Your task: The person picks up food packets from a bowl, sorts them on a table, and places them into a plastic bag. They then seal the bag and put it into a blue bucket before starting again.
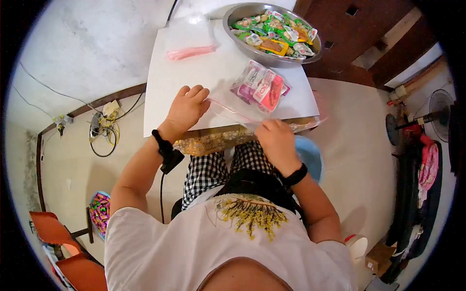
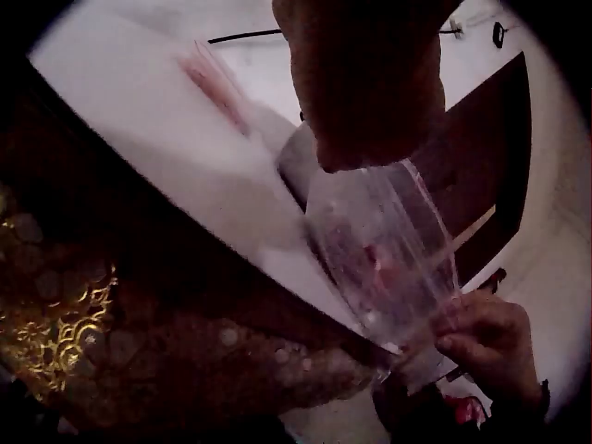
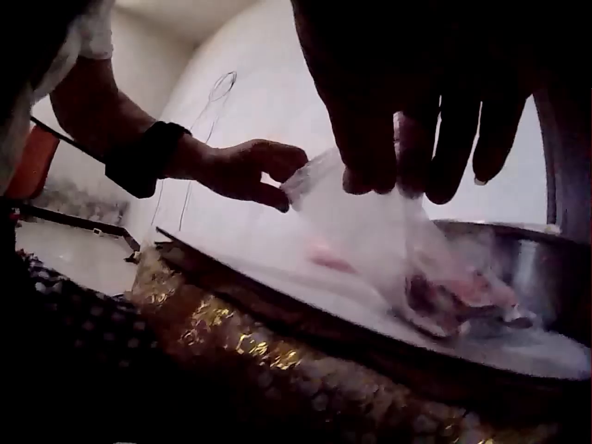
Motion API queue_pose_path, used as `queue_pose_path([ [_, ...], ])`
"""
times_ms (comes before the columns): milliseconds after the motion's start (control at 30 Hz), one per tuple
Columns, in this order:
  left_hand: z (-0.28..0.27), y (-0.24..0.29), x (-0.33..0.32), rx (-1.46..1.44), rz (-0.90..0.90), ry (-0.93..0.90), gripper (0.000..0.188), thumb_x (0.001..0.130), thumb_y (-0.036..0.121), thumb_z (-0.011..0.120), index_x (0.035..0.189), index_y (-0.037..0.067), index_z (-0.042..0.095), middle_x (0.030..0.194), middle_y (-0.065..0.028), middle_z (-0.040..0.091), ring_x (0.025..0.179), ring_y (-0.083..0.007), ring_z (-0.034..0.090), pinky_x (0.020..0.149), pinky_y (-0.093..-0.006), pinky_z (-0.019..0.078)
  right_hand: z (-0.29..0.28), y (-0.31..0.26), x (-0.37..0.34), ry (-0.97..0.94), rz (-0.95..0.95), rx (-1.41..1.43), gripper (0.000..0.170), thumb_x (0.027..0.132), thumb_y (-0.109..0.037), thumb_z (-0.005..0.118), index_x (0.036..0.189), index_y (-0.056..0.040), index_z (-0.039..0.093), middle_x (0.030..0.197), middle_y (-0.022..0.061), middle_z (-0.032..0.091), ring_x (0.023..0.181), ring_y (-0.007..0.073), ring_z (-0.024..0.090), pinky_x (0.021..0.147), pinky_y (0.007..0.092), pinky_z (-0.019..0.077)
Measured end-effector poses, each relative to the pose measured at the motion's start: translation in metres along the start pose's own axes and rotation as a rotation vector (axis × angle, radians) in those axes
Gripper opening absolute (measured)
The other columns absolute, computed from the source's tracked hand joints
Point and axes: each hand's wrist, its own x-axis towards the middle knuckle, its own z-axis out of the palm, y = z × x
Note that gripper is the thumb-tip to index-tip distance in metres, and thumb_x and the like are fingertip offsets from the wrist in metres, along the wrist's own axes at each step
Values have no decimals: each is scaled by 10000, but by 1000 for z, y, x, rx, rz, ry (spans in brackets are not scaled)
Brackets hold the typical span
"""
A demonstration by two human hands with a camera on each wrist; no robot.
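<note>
My left hand [image 1: 188, 109] pinches one end of the mouth of a clear zip bag [image 1: 228, 104], over the near part of the white table. The other end of the mouth is gripped by my right hand [image 1: 279, 145] at the table's front edge. Several pink and purple snack packets [image 1: 262, 87] lie at the bag's far end and show through the plastic. The right wrist view has the bag [image 3: 361, 222] stretched between both hands, the packets [image 3: 453, 301] low in it. In the left wrist view my left hand [image 2: 370, 92] is a dark shape above the bag.
A steel basin [image 1: 274, 60] full of green and yellow packets stands at the table's back right. At the back left lies a stack of clear bags [image 1: 190, 36] with pink edges. A blue tub [image 1: 310, 157] is on the floor under the right forearm. Orange chairs [image 1: 56, 233] stand lower left.
</note>
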Motion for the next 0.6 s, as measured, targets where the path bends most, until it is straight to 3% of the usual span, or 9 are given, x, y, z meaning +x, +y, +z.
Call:
queue_pose_path([
  [100,-26,1,15,-151,-55,-22,144,753,103,687,877,62,625,976,-79,600,896,-279,571,771,-388,461,-27,21,16,120,-34,17,65,753,-116,589,735,-58,567,881,101,593,810,299,585,702,408,487],
  [200,-42,-9,35,-135,113,61,110,737,74,708,808,40,632,939,-85,618,863,-286,592,717,-378,488,-56,42,39,190,-47,135,95,768,-121,622,757,-39,575,873,116,607,794,323,593,706,430,492],
  [300,-71,-14,54,-188,147,99,107,729,56,718,793,29,638,907,-87,624,873,-286,605,713,-378,507,-82,65,72,221,-154,93,140,783,-147,658,774,-28,585,838,129,607,786,330,597,698,419,493],
  [333,-75,-18,58,-198,119,151,75,729,77,706,765,44,649,842,-85,609,843,-274,597,713,-387,504,-92,65,83,208,-158,116,140,783,-142,666,775,-26,588,828,132,602,782,331,594,694,416,490],
  [433,-99,-26,65,-229,79,155,106,742,79,736,809,38,665,865,-92,643,832,-274,622,716,-375,520,-118,64,111,162,-194,184,144,777,-123,690,770,-19,590,800,138,587,768,331,583,677,408,481],
  [600,-129,-27,63,-318,-39,66,92,769,62,730,818,10,673,872,-108,646,806,-276,622,705,-346,518,-124,63,130,137,-292,303,158,744,-73,725,753,-6,583,770,134,579,727,324,568,643,391,466],
])
